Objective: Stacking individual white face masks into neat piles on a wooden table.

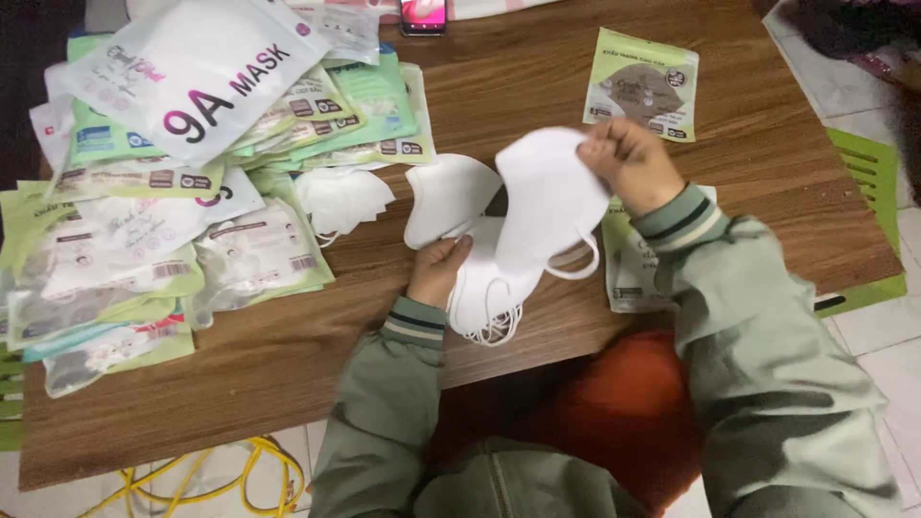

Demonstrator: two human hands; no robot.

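Wooden table with a dark grain fills most of what we see, with pale floor tiles off to the right and a tangle of yellow cable on the floor below the near edge. Over on the left we've got a big messy heap of packaged masks, mostly green and white pouches, with one large white bag lying on top. Our right hand is up above the table, fingers pinched tight on the top edge of a white folded mask, its ear loop dangling underneath. Our left hand sits lower, near the table edge, fingers curled around a stack of white masks, with another mask fanned out just above it. Loops from that stack hang over the table edge. A small loose pile of white masks lies just beside the heap, left of the hands. One green pouch lies on its own further back, well apart from the heap, and another pouch peeks out under our right sleeve. A phone sits at the far edge.
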